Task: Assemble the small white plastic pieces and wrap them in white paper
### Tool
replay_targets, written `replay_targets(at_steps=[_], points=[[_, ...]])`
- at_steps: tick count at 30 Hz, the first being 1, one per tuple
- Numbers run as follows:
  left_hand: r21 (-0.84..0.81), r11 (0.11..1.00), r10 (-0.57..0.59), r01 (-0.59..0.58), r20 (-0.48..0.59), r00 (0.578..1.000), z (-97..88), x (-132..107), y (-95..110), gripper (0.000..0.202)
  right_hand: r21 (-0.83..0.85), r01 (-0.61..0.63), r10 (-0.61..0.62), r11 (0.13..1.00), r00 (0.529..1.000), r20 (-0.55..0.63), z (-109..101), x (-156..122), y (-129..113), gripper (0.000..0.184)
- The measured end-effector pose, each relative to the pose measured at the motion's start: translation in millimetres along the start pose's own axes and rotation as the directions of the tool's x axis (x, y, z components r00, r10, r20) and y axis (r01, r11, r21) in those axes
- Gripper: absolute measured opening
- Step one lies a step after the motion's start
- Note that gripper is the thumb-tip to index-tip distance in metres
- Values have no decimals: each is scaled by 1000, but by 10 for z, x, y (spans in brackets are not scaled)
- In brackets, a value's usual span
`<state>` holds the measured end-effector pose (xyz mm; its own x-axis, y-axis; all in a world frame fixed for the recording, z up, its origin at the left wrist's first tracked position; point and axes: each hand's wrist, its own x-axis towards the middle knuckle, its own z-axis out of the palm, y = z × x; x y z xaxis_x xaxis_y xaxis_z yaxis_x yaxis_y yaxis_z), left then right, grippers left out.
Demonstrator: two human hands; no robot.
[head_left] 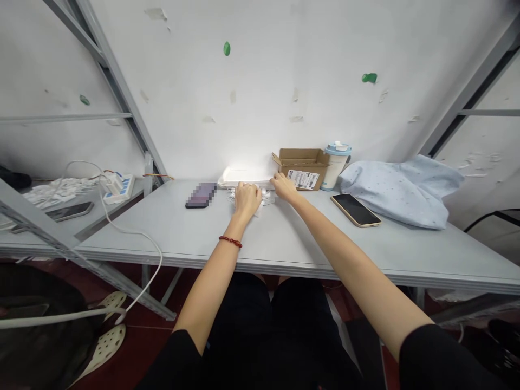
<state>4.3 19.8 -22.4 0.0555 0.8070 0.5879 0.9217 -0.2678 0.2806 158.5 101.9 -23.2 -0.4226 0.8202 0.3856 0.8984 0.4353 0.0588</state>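
My left hand rests low over a small heap of white cable-like pieces near the back of the grey table. Its fingers are curled into the heap, and what they grip is hidden beneath them. My right hand is to the right, fingers bent together at the end of a flat white tray-like stack, close to the open cardboard box. Whatever is between those fingertips is too small to make out. A red bead bracelet circles my left wrist.
A blue-lidded cup stands beside the box. Right of it lie a phone and a pale blue cloth. Another phone is at left. A white cable hangs over the table's left edge near a metal frame post.
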Motion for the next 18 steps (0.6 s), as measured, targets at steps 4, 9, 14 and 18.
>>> replay_targets(at_steps=[4, 9, 14, 18], points=[[-16, 1000, -5, 5, 6, 1000, 8, 4, 5, 30, -39, 15, -16, 999, 1000, -18, 63, 25, 14, 43], [-50, 999, -17, 17, 6, 1000, 7, 6, 13, 27, 18, -7, 8, 1000, 998, -66, 74, 41, 14, 51], [-232, 964, -144, 132, -39, 989, 9, 36, 12, 27, 62, 0, 4, 998, 998, -62, 53, -50, -10, 57], [-473, 828, -374, 300, -67, 925, -8, 97, -63, 36, 95, 19, -9, 995, 995, -103, 18, -219, 2, 65]])
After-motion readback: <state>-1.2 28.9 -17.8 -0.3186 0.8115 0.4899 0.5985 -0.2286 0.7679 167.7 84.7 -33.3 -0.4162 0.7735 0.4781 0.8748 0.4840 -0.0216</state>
